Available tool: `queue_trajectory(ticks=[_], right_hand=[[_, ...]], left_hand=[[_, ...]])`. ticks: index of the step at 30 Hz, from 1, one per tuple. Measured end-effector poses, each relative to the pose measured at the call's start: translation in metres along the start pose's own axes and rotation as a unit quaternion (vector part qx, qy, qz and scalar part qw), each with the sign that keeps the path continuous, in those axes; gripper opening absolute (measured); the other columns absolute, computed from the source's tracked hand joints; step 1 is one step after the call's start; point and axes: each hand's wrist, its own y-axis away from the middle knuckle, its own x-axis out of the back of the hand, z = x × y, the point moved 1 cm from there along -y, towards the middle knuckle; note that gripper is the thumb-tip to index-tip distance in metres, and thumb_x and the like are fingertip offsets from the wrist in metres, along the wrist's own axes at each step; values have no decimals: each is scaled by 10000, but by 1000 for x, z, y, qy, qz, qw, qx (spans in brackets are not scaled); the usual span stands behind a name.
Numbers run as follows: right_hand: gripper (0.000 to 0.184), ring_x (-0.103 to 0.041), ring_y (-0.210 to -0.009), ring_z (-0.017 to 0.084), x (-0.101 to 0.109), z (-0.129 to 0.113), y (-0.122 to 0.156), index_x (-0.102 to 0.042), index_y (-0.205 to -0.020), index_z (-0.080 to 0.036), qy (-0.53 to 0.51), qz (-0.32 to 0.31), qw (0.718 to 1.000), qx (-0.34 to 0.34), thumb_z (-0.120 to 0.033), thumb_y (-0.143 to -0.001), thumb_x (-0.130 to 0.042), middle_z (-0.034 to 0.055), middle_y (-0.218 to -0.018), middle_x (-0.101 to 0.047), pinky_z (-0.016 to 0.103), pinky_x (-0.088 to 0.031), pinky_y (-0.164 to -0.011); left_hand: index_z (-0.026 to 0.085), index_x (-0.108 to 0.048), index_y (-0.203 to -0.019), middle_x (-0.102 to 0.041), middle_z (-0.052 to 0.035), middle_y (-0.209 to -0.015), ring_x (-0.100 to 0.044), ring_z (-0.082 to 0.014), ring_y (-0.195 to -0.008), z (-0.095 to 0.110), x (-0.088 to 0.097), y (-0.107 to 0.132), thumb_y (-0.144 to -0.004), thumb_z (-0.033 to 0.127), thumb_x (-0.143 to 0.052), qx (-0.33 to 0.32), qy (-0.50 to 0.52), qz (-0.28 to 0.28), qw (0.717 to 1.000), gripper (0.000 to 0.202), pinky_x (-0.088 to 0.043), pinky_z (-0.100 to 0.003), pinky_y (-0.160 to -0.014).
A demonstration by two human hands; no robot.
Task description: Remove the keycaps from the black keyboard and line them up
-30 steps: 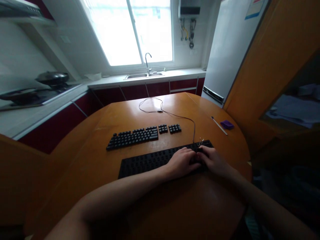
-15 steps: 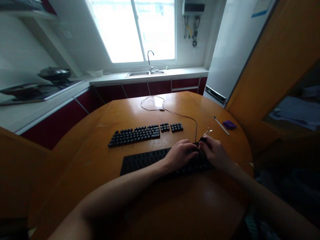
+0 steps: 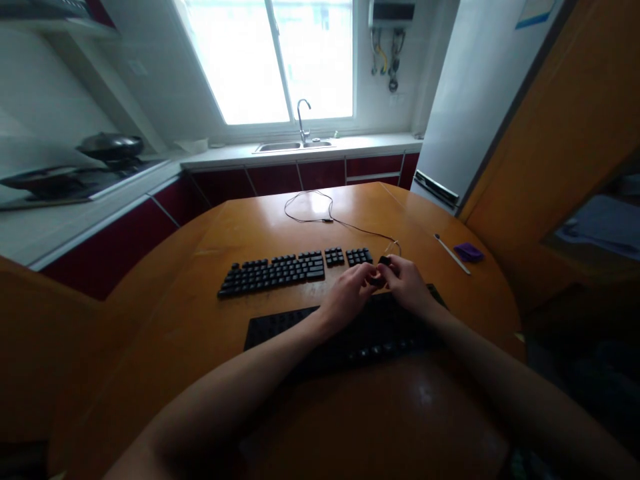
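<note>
My left hand (image 3: pixel 347 293) and my right hand (image 3: pixel 407 283) meet above the right part of a black keyboard (image 3: pixel 285 323), whose keycaps look removed on the left side. Thin wire loops stick out beyond my right fingers, from a keycap puller (image 3: pixel 384 261) with a black body that they grip. My left fingertips are closed on a small dark piece (image 3: pixel 376 281), apparently a keycap, close against the puller. Behind the keyboard, loose black keycaps (image 3: pixel 275 272) lie laid out in keyboard order, with two smaller groups (image 3: pixel 334 256) to their right.
A thin cable (image 3: pixel 360 231) loops over the back of the wooden table (image 3: pixel 200 233). At the right lie a slim brush-like stick (image 3: pixel 453 255) and a purple cloth (image 3: pixel 469 251). Beyond are a sink counter (image 3: pixel 225 155), a stove with pans (image 3: pixel 110 147) and a fridge (image 3: pixel 450 107).
Both hands have lifted off the keyboard and moved left and away from me, coming together. The puller has moved with my right hand, near the keycap groups.
</note>
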Motion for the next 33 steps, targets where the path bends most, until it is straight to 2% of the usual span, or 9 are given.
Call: queue_trajectory(ticks=[3, 7, 10, 15, 19, 22, 26, 33], right_hand=[[236, -606, -593, 173, 1, 10, 5, -553, -746, -192, -6, -10, 1000, -15, -366, -904, -567, 20, -661, -639, 264, -431, -532], [237, -559, -572, 158, 1, 10, 7, -549, -730, -193, 14, -32, 999, -14, -366, -889, -580, 8, -636, -602, 260, -394, -503], [252, -561, -539, 155, -1, 8, 7, -534, -719, -198, -18, -45, 998, -36, -382, -886, -574, 9, -609, -609, 257, -396, -482], [268, -598, -490, 157, -2, 12, 5, -519, -726, -201, -57, -22, 994, -91, -409, -889, -565, 32, -583, -662, 266, -454, -500], [261, -618, -500, 156, -1, 19, 1, -535, -747, -188, -49, -7, 994, -95, -397, -902, -548, 60, -624, -695, 265, -467, -514], [255, -623, -502, 157, -1, 22, 0, -539, -760, -184, -53, -14, 994, -91, -393, -905, -546, 62, -634, -701, 266, -470, -516], [260, -629, -507, 162, -2, 21, 1, -541, -757, -182, -57, -20, 995, -83, -400, -898, -555, 66, -643, -706, 273, -476, -521], [262, -625, -505, 157, -2, 16, 2, -544, -752, -182, -64, -9, 995, -71, -401, -896, -551, 70, -638, -706, 265, -474, -508]], left_hand=[[218, -626, -1011, -630, -34, -1003, -605, -171, -893, 5, -3, 4, -898, 140, -622, -34, -63, -50, 996, 138, -524, -324, -816], [213, -657, -1016, -594, -53, -1052, -555, -212, -1005, 11, 1, 6, -895, 165, -635, -42, -129, -67, 989, 132, -506, -368, -909], [216, -694, -1006, -585, -62, -1065, -517, -232, -1048, 8, 2, 6, -882, 193, -665, -35, -125, -66, 989, 129, -478, -393, -952], [238, -741, -928, -577, -50, -1001, -523, -226, -1018, -13, 7, -4, -840, 265, -739, 34, -62, -25, 997, 93, -453, -397, -948], [243, -752, -898, -571, -64, -1022, -499, -265, -1061, -36, 18, -11, -787, 283, -796, 128, -161, 47, 977, 126, -407, -444, -960], [264, -762, -900, -544, -88, -1083, -458, -312, -1101, -49, 26, -11, -755, 311, -821, 191, -236, 57, 951, 163, -393, -462, -910], [293, -769, -920, -513, -97, -1122, -423, -325, -1120, -56, 28, -9, -746, 323, -824, 213, -266, 61, 938, 184, -369, -452, -882], [287, -776, -900, -506, -99, -1134, -399, -331, -1133, -68, 21, -8, -739, 343, -813, 222, -272, 38, 936, 174, -345, -455, -886]])
